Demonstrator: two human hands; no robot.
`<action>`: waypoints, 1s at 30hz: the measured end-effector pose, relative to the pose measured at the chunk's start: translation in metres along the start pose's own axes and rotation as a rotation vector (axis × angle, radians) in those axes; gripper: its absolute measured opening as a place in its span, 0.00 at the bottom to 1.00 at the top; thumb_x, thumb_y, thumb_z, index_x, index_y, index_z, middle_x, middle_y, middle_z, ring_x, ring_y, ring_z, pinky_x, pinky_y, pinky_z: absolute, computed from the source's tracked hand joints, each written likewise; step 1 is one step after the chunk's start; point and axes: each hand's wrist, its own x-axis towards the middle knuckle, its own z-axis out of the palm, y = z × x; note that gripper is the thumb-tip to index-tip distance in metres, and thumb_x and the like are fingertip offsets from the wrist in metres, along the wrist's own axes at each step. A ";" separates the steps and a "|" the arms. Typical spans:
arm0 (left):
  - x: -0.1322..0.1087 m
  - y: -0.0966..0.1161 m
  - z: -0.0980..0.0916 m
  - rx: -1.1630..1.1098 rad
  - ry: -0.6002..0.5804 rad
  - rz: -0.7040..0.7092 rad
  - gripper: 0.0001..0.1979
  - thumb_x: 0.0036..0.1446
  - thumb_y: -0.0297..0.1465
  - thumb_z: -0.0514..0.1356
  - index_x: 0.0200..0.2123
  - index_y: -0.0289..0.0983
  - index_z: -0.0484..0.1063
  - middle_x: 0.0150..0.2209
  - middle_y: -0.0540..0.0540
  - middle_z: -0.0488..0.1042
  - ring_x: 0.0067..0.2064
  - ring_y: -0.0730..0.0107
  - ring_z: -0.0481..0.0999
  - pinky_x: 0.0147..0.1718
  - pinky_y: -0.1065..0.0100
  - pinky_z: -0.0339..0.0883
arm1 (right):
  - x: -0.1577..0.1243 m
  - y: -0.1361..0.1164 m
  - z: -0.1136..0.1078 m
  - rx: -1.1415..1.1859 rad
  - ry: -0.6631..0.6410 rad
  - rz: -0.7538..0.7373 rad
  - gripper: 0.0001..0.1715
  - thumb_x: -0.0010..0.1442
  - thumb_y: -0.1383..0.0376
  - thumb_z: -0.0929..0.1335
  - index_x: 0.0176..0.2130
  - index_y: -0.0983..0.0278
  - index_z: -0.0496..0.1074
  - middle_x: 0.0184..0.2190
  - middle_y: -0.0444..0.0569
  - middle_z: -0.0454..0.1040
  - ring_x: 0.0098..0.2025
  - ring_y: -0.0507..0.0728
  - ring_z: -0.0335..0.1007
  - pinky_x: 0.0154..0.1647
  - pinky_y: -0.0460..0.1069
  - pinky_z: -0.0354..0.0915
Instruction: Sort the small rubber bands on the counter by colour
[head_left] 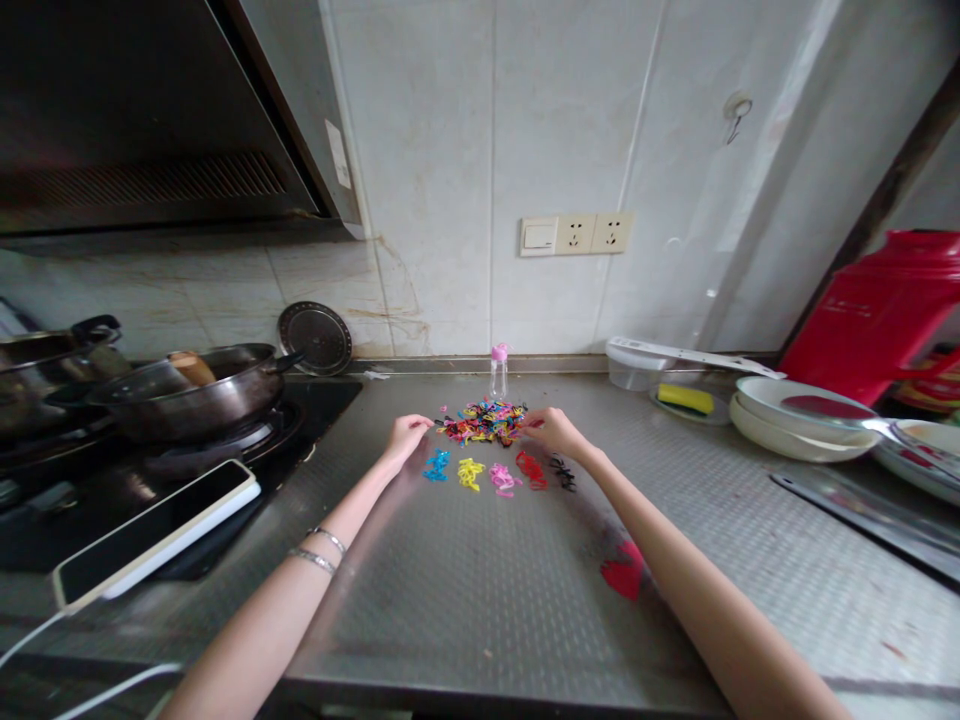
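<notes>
A mixed heap of small coloured rubber bands [486,424] lies on the steel counter [450,590]. In front of it, sorted by colour, is a row of little piles: blue bands [436,464], yellow bands [470,473], pink bands [504,480], red bands [531,470] and black bands [562,473]. My left hand [409,437] is at the heap's left edge, fingers pinched together. At the right edge, my right hand [556,434] pinches too, its fingertips touching the bands. What either pinch holds is too small to make out. A clear bottle with a pink cap [499,372] stands behind the heap.
On the left are a stove with a pan [195,390] and a phone [157,530] with a white cable. A plastic tub [630,370], yellow sponge [685,399], stacked bowls [787,425], a cleaver-like blade [862,520] and a red thermos [874,310] are on the right.
</notes>
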 end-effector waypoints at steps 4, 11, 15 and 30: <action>-0.001 0.003 0.000 0.012 -0.007 0.001 0.10 0.44 0.26 0.52 0.26 0.34 0.74 0.30 0.44 0.75 0.34 0.67 0.72 0.33 0.69 0.62 | -0.002 -0.001 -0.005 0.026 0.003 -0.011 0.12 0.49 0.62 0.65 0.29 0.66 0.75 0.26 0.45 0.75 0.29 0.52 0.67 0.29 0.42 0.58; -0.005 0.010 -0.001 0.040 0.000 -0.002 0.11 0.43 0.26 0.51 0.25 0.34 0.74 0.29 0.44 0.75 0.33 0.67 0.72 0.32 0.69 0.63 | -0.013 -0.006 -0.018 0.021 -0.089 -0.066 0.11 0.46 0.64 0.65 0.26 0.68 0.75 0.22 0.44 0.73 0.26 0.50 0.66 0.27 0.41 0.57; -0.006 0.012 0.000 0.048 0.008 -0.006 0.11 0.43 0.25 0.51 0.25 0.34 0.73 0.28 0.45 0.75 0.32 0.68 0.72 0.32 0.69 0.63 | -0.021 -0.014 -0.022 -0.009 -0.172 -0.050 0.11 0.43 0.69 0.64 0.27 0.68 0.75 0.21 0.43 0.72 0.25 0.49 0.64 0.25 0.41 0.56; -0.028 0.076 0.040 0.405 -0.175 0.533 0.07 0.47 0.28 0.58 0.30 0.37 0.75 0.31 0.45 0.72 0.37 0.66 0.67 0.40 0.66 0.59 | -0.022 -0.005 -0.032 -0.012 -0.097 -0.012 0.12 0.44 0.70 0.62 0.27 0.67 0.75 0.24 0.45 0.74 0.27 0.51 0.68 0.29 0.41 0.60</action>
